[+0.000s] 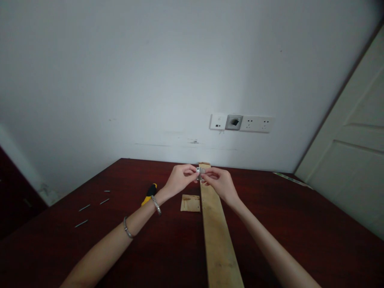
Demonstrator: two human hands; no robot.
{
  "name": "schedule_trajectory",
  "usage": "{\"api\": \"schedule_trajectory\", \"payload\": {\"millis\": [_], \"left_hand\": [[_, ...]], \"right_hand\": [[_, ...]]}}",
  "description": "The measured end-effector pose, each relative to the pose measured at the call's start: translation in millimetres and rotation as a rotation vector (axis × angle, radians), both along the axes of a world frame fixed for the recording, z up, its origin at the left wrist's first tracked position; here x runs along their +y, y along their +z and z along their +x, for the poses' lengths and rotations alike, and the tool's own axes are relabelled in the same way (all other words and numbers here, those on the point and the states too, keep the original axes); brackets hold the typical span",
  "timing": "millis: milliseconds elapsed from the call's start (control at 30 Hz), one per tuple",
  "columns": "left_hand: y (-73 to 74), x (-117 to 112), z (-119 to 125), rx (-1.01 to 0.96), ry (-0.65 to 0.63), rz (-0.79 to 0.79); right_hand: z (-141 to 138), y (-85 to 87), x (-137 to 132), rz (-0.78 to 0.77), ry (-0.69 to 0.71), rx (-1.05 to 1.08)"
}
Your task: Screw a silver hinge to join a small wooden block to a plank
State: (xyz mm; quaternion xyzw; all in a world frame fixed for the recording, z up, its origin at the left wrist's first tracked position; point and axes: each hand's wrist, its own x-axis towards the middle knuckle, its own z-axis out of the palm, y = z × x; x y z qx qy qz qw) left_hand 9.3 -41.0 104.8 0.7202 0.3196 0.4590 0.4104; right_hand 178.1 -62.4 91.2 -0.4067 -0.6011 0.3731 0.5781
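A small silver metal hinge (198, 172) with a screw hole is held up over the far end of a long wooden board (217, 228). My left hand (180, 179) pinches its left side between thumb and fingertips. On the other side, the thumb and fingers of my right hand (221, 184) close on it too, partly covering it. The board runs from the near edge of view toward the wall. Left of it lies a small square wood piece (190, 203). A yellow and black tool handle (149, 194) is partly hidden behind my left wrist.
Several thin metal nails or screws (84, 208) lie scattered on the left of the dark red table (168, 248). A white wall with sockets (255, 124) rises behind it. A narrow strip (292, 180) lies near the back right edge, beside a pale door (354, 152).
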Motion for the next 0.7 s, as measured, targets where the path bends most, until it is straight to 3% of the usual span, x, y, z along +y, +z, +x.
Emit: {"api": "schedule_trajectory", "payload": {"millis": [467,700], "left_hand": [[3.0,4.7,-5.6,0.100,0.052,0.117],[7.9,1.7,-7.2,0.106,-0.006,0.079]], "right_hand": [[-2.3,-0.8,-1.6,0.044,0.047,0.013],[-1.2,0.7,-5.3,0.081,0.067,-0.031]]}}
